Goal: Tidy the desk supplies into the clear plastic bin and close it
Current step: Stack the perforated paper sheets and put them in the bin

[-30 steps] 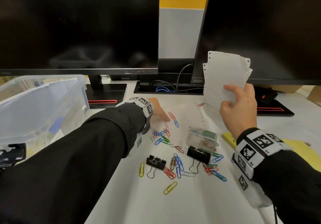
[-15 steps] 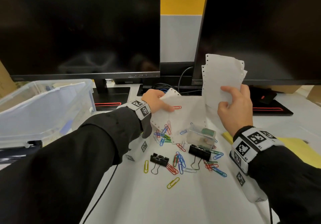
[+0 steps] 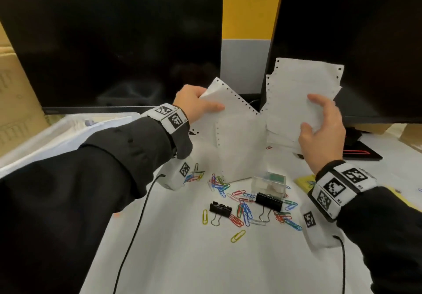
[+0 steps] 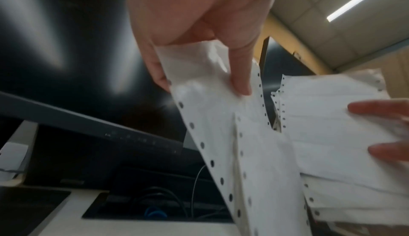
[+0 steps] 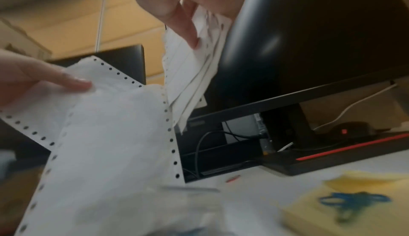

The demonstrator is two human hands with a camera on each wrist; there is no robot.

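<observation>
My left hand [image 3: 198, 104] pinches the top corner of a white perforated paper sheet [image 3: 237, 143], lifted off the desk with its lower end hanging down to the tabletop; the wrist view shows thumb and fingers [image 4: 239, 75] on the sheet [image 4: 254, 152]. My right hand [image 3: 324, 129] grips a small stack of perforated sheets [image 3: 301, 97] upright in front of the right monitor, also seen as the stack [image 5: 192, 75]. The clear plastic bin [image 3: 45, 138] stands at the left, mostly hidden by my left sleeve. Coloured paper clips [image 3: 242, 209], two black binder clips [image 3: 220, 209] and a small clear box [image 3: 269, 183] lie on the desk.
Two black monitors [image 3: 114, 42] stand close behind the hands, with cables between their bases. A yellow sticky pad [image 3: 304, 180] with a blue clip lies at the right, the pad [image 5: 345, 210] near my wrist. A cardboard box [image 3: 16, 102] sits far left.
My left hand picked the sheet up from the desk and raised it up and to the right toward the stack. The right hand kept its stack upright, shifting slightly.
</observation>
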